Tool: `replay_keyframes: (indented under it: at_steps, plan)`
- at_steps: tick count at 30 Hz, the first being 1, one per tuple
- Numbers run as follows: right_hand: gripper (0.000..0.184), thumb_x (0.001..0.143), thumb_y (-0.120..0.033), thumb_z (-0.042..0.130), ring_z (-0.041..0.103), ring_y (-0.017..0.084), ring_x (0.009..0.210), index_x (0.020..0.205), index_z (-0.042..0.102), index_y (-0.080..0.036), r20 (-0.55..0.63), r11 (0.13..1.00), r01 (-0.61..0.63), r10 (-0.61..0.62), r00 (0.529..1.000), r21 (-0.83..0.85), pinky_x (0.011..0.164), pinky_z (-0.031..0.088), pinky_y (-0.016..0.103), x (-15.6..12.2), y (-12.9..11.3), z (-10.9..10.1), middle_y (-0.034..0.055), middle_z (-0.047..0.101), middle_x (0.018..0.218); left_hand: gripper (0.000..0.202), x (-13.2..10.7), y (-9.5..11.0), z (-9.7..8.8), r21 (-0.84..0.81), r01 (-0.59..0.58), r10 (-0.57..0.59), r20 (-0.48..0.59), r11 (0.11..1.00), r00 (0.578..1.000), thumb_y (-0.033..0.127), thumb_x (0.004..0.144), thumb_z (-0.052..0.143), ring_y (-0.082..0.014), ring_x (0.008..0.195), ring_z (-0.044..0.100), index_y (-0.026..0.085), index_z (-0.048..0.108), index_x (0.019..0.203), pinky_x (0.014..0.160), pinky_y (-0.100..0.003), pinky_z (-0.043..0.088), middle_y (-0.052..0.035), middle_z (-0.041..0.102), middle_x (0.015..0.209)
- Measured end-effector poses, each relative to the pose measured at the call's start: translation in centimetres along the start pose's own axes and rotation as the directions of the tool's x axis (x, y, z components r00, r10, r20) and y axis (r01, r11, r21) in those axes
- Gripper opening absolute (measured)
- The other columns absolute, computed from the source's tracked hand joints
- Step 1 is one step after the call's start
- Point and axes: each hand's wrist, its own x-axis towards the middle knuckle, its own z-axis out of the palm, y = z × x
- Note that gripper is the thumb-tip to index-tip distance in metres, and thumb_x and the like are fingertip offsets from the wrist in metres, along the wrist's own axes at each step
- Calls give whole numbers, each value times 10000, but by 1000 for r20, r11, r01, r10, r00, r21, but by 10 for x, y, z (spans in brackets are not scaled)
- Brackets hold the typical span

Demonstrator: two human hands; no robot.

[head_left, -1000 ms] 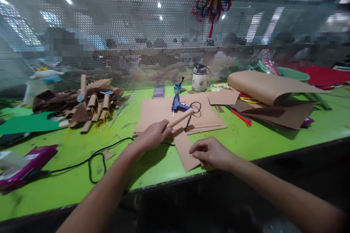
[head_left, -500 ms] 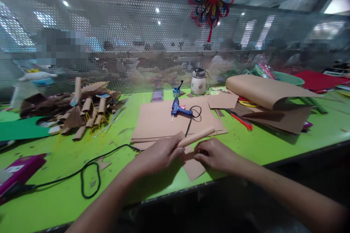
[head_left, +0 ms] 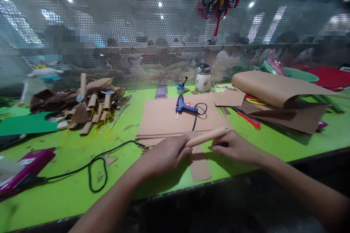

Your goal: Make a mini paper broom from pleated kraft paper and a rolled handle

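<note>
A rolled brown kraft-paper tube (head_left: 206,138) slants up to the right above the table's front part. My left hand (head_left: 168,153) is closed round its left end. At the other end is my right hand (head_left: 236,147), its fingers bent and against the tube; part of their grip is hidden. Below the tube, a brown paper strip (head_left: 200,167) lies on the green table. Just beyond the hands rests a stack of brown paper sheets (head_left: 158,116), with a blue glue gun (head_left: 186,108) on top.
A black cord (head_left: 89,164) loops across the left side near a purple box (head_left: 32,165). Paper tubes and yellow string (head_left: 94,111) are piled at the left. A red utility knife (head_left: 248,118) lies beside folded brown paper (head_left: 273,87). At the back stands a white bottle (head_left: 203,80).
My right hand has moved from beside the paper strip up to the tube's right end. The strip lies straighter. The whole view has shifted slightly.
</note>
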Motion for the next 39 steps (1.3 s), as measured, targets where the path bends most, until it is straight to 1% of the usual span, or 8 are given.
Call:
replay_keyframes:
  at_steps: [4, 7, 9, 11, 16, 23, 31, 39]
  plan:
    - [408, 842, -465, 568, 389, 96, 486, 577, 571, -154, 186, 996, 4, 12, 982, -85, 469, 272, 228, -16, 16, -47, -34, 443, 509, 279, -2, 7, -2, 9, -18, 18, 13, 1000, 1000, 401, 942, 354, -197, 837, 579, 223, 564, 983, 679, -286, 417, -40, 638, 973]
    - [378, 905, -435, 492, 457, 117, 529, 695, 622, -149, 47, 976, 1, 9, 999, -217, 493, 318, 231, -7, 23, -58, -3, 532, 575, 285, -4, 17, -2, 51, -12, 8, 89, 999, 996, 416, 939, 357, -182, 739, 570, 219, 563, 940, 563, -271, 364, -32, 632, 901]
    - [288, 924, -335, 488, 533, 146, 644, 804, 656, -134, -73, 908, 117, -159, 985, -403, 592, 384, 255, 10, 28, -48, 51, 618, 719, 290, -6, 23, -1, 81, -47, 39, 100, 996, 994, 426, 941, 356, -173, 708, 557, 222, 561, 918, 531, -270, 335, -24, 624, 873]
    - [248, 926, -268, 482, 541, 171, 714, 820, 658, -128, -34, 786, 232, -306, 952, -573, 632, 389, 281, 32, 33, -31, 87, 619, 787, 295, -7, 26, 3, 88, -101, 92, 100, 991, 991, 427, 947, 352, -169, 722, 556, 223, 562, 911, 543, -270, 342, -21, 619, 877]
    - [200, 923, -294, 522, 512, 169, 744, 839, 647, -161, 115, 638, 398, -438, 892, -659, 617, 360, 279, 71, 42, 4, 69, 596, 823, 241, -8, 20, 10, 75, -188, 180, 110, 979, 978, 393, 945, 387, -171, 783, 577, 228, 561, 927, 636, -273, 396, -18, 622, 928]
    - [137, 922, -162, 493, 478, 164, 728, 825, 589, -160, 226, 467, 508, -535, 814, -723, 572, 301, 291, 88, 48, 14, 38, 575, 791, 241, -6, 15, 14, 92, -191, 181, 110, 977, 977, 416, 940, 402, -177, 772, 593, 238, 565, 933, 641, -283, 406, -20, 636, 925]
    - [116, 910, -161, 523, 452, 177, 725, 815, 590, -167, 116, 493, 429, -544, 831, -757, 575, 290, 299, 89, 54, 18, 45, 557, 796, 239, -5, 16, 13, 84, -185, 179, 82, 979, 980, 399, 949, 387, -165, 745, 567, 230, 553, 912, 626, -276, 396, -16, 616, 898]
    - [193, 923, -207, 517, 508, 202, 801, 794, 647, -145, -47, 660, 332, -487, 872, -674, 650, 378, 297, 82, 53, 13, 93, 605, 814, 236, -3, 18, 14, 126, -136, 129, 62, 983, 990, 390, 958, 361, -178, 737, 537, 217, 514, 908, 583, -287, 356, -23, 605, 861]
